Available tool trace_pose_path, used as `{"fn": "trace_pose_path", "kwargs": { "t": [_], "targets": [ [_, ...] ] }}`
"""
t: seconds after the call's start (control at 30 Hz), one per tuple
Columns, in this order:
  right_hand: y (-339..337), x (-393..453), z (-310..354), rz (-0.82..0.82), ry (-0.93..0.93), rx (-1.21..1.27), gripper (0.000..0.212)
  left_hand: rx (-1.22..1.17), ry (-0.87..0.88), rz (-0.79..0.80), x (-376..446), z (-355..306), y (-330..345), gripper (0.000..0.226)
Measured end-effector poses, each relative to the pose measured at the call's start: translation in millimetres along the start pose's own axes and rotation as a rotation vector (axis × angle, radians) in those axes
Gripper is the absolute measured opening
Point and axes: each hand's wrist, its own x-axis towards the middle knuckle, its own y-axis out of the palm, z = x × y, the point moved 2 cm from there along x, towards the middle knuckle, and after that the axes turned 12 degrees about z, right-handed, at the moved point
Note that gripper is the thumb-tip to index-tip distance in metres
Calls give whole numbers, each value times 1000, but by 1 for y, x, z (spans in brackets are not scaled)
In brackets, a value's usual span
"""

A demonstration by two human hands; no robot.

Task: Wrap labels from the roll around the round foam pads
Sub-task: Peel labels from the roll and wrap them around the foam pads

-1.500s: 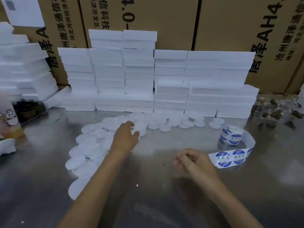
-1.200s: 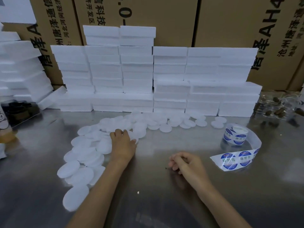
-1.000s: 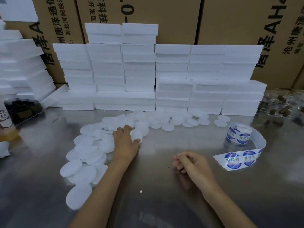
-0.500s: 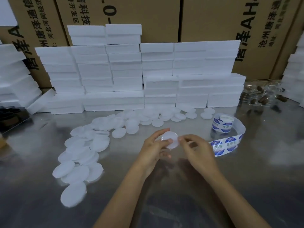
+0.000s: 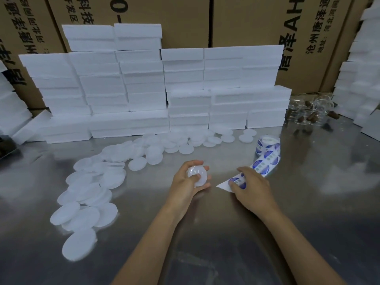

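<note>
Left hand (image 5: 186, 183) grips one foam pad (image 5: 197, 175); right hand (image 5: 249, 185) pinches the label strip (image 5: 236, 180) free end. Strip runs up-right to the roll (image 5: 268, 145), so right hand is nearer; pad sits just left.

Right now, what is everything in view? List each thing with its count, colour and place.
Foam pad in hand: one, white, round, gripped by the left hand.
Loose foam pads: dozens, white, strewn across the table from front left to centre back.
Label strip: one, white with blue round labels, trailing from the roll to the right hand.
Label roll: one, white and blue, right of centre.
Foam blocks: many stacked, white, along the back and both sides.
Cardboard boxes: several, brown, behind the blocks.
Clear packaging with brown pieces: back right, count unclear.
Table: one, shiny metal.
Left hand: holds the pad.
Right hand: pinches the strip's end.
</note>
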Motion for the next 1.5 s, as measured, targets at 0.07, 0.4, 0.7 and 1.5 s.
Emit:
{"fn": "trace_pose_path", "kwargs": {
  "t": [0.07,0.4,0.7,1.5],
  "targets": [
    [2,0,3,50,-22,61,52,78,19,-25,0,-1,0,40],
    [14,0,16,125,-143,161,24,864,124,108,-1,3,0,49],
    [20,1,20,76,-110,205,13,905,147,102,1,7,-1,48],
    [13,-12,48,276,-94,363,14,546,61,-11,-1,-5,-6,36]
  ]
}}
